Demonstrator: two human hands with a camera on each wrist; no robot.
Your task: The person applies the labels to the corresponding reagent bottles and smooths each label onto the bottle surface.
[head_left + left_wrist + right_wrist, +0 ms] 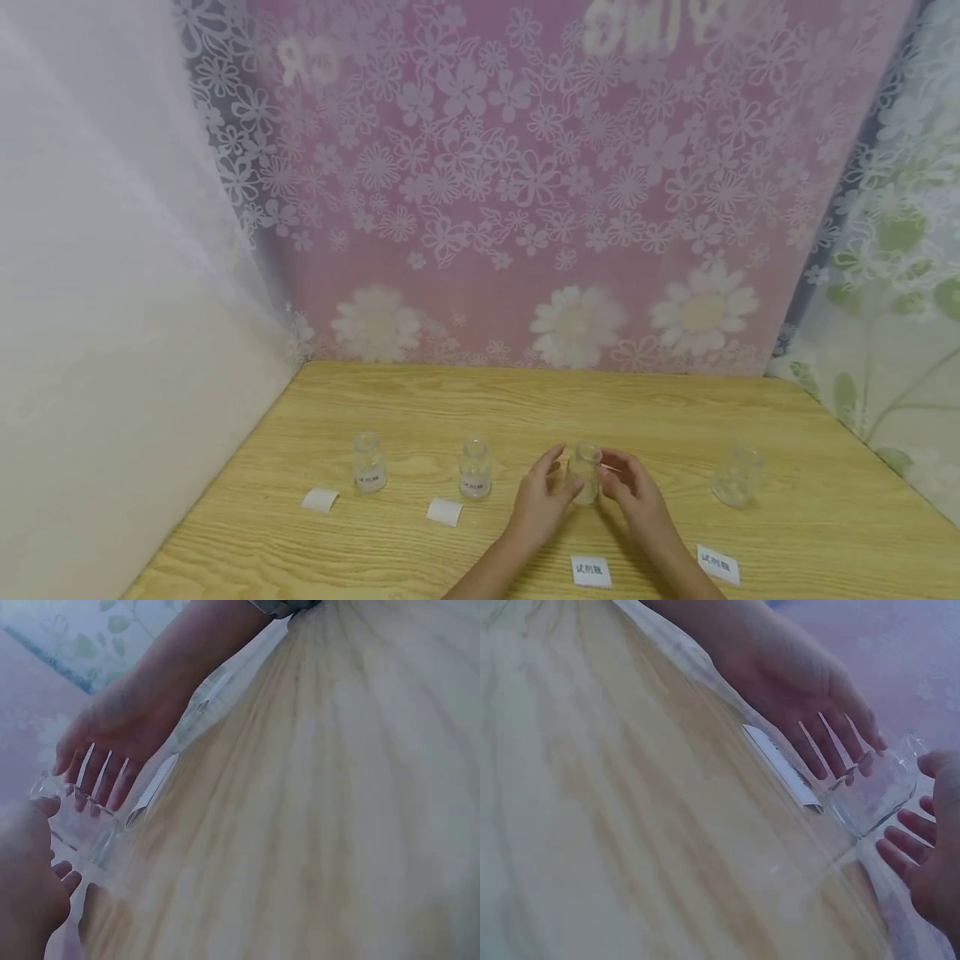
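Observation:
A clear glass reagent bottle (585, 473) stands upright on the wooden table between the two hands, with no label visible on it. From its left side the left hand (542, 493) reaches round it, thumb at the glass, fingers loosely extended. The right hand (636, 497) is at the opposite side, thumb near the neck. In the right wrist view the right hand's fingers (907, 840) spread apart beside the glass bottle (874, 795). Through the glass bottle (82, 821) in the left wrist view, the other hand's straight fingers show. Whether each thumb presses the glass I cannot tell.
Two labelled bottles, one farther left (369, 462) and one nearer (475, 469), stand on the left. An unlabelled bottle (738, 477) stands at right. Printed labels lie in front (591, 571) and at right (717, 564). Blank white papers (321, 500) lie at left.

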